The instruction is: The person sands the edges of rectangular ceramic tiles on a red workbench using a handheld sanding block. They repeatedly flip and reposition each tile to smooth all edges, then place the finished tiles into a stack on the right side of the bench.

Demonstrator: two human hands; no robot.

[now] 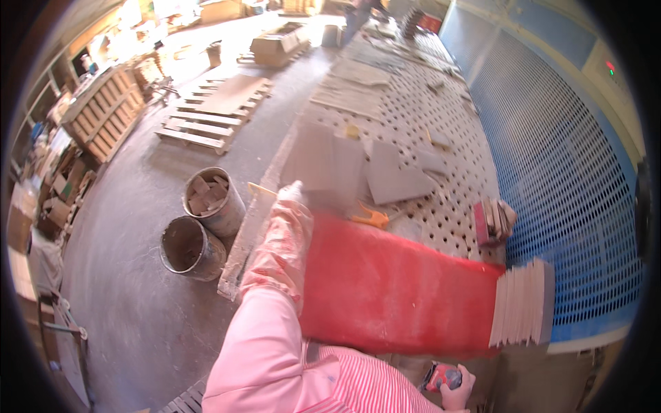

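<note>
My left hand (292, 193), blurred, reaches forward over the perforated table and grips the near left corner of a flat grey-brown board (308, 162). A thin yellow stick (261, 188) juts out left of that hand; whether the hand touches it I cannot tell. Low in the picture, my right hand (458, 391) is closed round a red and black handheld power sander (444, 377). Between my hands lies a red padded sheet (406, 292). Just beyond it are an orange tool (372, 216) and several more grey flat pieces (396, 175).
A stack of thin slats (522, 303) stands at the red sheet's right end, with a reddish block (490, 224) beyond it. A blue slotted panel (551, 151) walls the right side. Two buckets (193, 251) and a wooden pallet (217, 110) stand on the floor to the left.
</note>
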